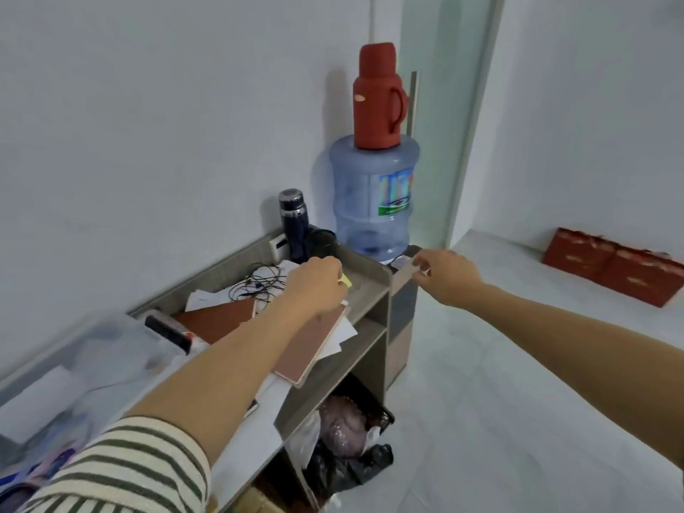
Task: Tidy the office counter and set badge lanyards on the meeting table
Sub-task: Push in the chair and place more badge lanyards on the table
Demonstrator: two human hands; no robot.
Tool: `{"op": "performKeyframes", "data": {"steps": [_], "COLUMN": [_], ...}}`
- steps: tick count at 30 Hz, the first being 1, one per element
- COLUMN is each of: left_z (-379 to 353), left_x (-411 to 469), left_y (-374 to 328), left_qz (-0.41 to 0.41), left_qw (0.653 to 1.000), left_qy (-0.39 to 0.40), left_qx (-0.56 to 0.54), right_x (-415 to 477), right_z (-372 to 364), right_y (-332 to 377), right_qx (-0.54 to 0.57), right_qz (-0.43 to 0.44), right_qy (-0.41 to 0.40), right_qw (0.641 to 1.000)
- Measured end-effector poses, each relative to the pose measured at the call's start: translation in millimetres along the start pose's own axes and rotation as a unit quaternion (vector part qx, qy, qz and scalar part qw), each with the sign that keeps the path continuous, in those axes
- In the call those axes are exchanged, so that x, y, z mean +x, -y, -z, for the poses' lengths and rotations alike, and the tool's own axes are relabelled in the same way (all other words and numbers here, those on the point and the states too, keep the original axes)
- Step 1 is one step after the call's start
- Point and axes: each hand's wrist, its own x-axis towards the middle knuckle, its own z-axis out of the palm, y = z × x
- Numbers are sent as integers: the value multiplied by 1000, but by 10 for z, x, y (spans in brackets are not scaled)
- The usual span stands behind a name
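My left hand (314, 286) hovers over the cluttered grey counter (370, 286), fingers curled around a small yellow object (346, 280). To the right, my right hand (444, 272) pinches a thin pale card (405, 272) above the counter's right end. Under my left arm lie two brown notebooks (311, 346), loose white papers (344, 333) and a tangle of black cables (255, 285). No lanyard is plainly visible.
A dark flask (294, 220) and a black cup (321, 244) stand at the counter's back. Beside them a blue water jug (374, 201) carries a red thermos (379, 98). A clear plastic box (111, 357) sits left. Bags fill the shelf below (344, 431). Red boxes (610, 268) lie on the floor.
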Motion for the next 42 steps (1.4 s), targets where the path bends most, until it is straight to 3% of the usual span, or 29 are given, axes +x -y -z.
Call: {"op": "performKeyframes", "data": {"steps": [9,17,25,42], "left_z": [-827,-1445,-1757,-2860], "left_x": [848,2065,3121,3768], "left_y": [-1878,-3374,-5124,-9096], "left_qz": [-182,-273,-402,-588], "left_qw": [979,954,902,785], "left_qy": [81,121,146,188], "left_qx": [28,39,64,57], "right_x": [-452,-220,-185,-829], "right_z": [433,733,1213,1918], "right_y": [-2209,-3738,-5025,-8302], "right_qx": [-62,-90,-68,-24], "right_qz": [-169,-288,-436,-627], "right_qy": [0,-22,-55,-94], "right_qw": [984,953,896,773]}}
